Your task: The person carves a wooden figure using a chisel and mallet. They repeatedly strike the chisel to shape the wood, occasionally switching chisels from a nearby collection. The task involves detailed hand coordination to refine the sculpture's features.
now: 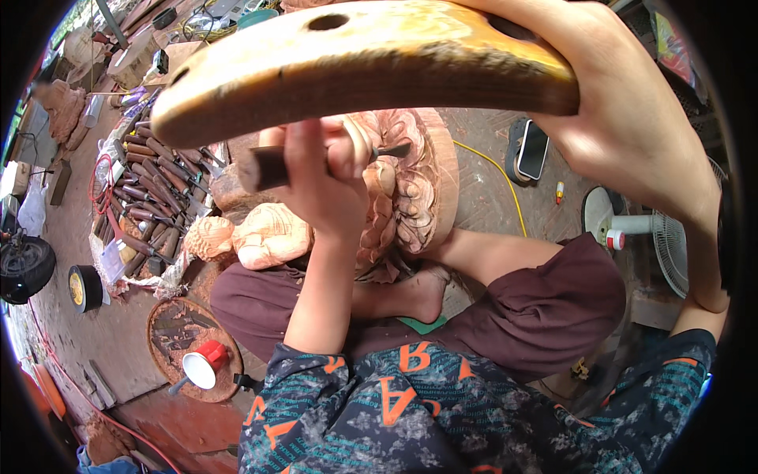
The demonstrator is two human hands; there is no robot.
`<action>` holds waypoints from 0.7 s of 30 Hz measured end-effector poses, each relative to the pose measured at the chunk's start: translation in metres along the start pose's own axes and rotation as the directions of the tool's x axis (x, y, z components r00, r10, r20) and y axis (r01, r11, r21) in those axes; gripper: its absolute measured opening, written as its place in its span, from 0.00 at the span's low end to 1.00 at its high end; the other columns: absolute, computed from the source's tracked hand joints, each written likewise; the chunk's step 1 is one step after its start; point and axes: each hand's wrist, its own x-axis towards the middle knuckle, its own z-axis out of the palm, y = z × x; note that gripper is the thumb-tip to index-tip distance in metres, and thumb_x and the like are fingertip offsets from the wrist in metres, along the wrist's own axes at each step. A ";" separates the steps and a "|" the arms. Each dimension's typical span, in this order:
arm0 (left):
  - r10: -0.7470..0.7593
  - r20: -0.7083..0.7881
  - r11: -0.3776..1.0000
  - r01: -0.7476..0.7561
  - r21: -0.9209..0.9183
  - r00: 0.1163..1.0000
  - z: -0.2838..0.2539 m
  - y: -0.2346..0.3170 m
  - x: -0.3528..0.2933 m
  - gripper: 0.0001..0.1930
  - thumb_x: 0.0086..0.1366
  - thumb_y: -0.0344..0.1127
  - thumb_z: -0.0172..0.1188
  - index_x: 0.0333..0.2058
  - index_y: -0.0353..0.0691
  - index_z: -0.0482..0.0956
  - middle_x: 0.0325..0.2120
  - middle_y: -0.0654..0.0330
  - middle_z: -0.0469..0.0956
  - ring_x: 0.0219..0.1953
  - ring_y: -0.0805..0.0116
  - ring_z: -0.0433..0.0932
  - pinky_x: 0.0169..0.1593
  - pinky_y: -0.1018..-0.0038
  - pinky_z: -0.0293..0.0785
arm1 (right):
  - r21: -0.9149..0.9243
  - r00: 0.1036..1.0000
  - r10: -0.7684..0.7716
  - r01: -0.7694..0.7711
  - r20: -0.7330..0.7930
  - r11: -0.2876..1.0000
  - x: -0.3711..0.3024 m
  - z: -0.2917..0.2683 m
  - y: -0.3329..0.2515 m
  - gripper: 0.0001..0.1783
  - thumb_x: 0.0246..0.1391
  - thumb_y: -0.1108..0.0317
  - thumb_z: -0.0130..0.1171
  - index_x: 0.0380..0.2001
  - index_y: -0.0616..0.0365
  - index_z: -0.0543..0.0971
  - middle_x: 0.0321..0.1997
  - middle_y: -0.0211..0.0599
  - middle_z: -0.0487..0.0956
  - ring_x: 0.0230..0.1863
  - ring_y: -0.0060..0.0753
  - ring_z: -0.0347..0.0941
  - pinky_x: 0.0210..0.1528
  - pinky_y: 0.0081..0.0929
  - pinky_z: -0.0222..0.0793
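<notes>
Raised close to the camera, my right hand [612,71] grips one end of a thick, curved wooden mallet [363,87] with dark holes and a worn edge. Its fingers are mostly hidden behind the wood. Below it, my left hand [328,178] is closed around a chisel [267,167], whose handle end points left. The dark blade reaches right, over the carved wooden base. A reddish wood carving [272,237] lies across my lap area: a seated figure, head to the left, with a petalled base [418,197] to the right. The mallet hides part of it.
Many wooden-handled chisels [154,186] are heaped at the left. Near them are a roll of tape [84,287] and a round tray [162,316] with a red-and-white cup [205,365]. A phone [534,150], yellow cable [505,178] and fan [671,237] sit at the right.
</notes>
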 end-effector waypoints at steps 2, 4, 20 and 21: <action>0.018 -0.077 0.998 -0.013 0.065 0.997 0.005 -0.006 -0.001 0.19 0.69 0.45 0.50 0.25 0.37 0.72 0.08 0.68 0.55 0.11 0.77 0.54 0.18 0.78 0.50 | -0.003 1.000 0.015 -0.015 -0.015 1.000 -0.007 -0.001 0.000 0.24 0.45 0.78 0.63 0.49 0.64 0.72 0.41 0.39 0.78 0.39 0.31 0.76 0.41 0.23 0.71; 0.015 -0.074 0.996 -0.008 0.094 0.997 0.006 -0.008 -0.005 0.19 0.68 0.46 0.52 0.24 0.38 0.71 0.08 0.67 0.56 0.11 0.75 0.55 0.18 0.77 0.50 | -0.002 0.999 0.027 -0.027 -0.026 1.000 -0.011 -0.002 0.001 0.25 0.45 0.78 0.63 0.49 0.64 0.72 0.41 0.39 0.78 0.39 0.31 0.76 0.41 0.23 0.71; 0.071 -0.016 0.967 -0.065 0.246 0.997 0.021 -0.013 -0.011 0.15 0.70 0.41 0.49 0.26 0.38 0.67 0.10 0.67 0.56 0.11 0.77 0.54 0.17 0.79 0.51 | -0.001 0.995 0.071 -0.071 -0.063 0.997 -0.030 -0.002 0.008 0.25 0.44 0.79 0.63 0.50 0.63 0.73 0.42 0.41 0.78 0.40 0.34 0.77 0.42 0.24 0.71; 0.077 -0.004 0.971 -0.075 0.225 0.997 0.021 -0.014 -0.011 0.15 0.70 0.40 0.49 0.26 0.38 0.67 0.10 0.67 0.56 0.11 0.77 0.54 0.17 0.79 0.51 | 0.003 0.995 0.072 -0.072 -0.065 0.997 -0.031 -0.002 0.008 0.25 0.44 0.79 0.62 0.50 0.63 0.73 0.42 0.41 0.78 0.40 0.34 0.77 0.42 0.24 0.71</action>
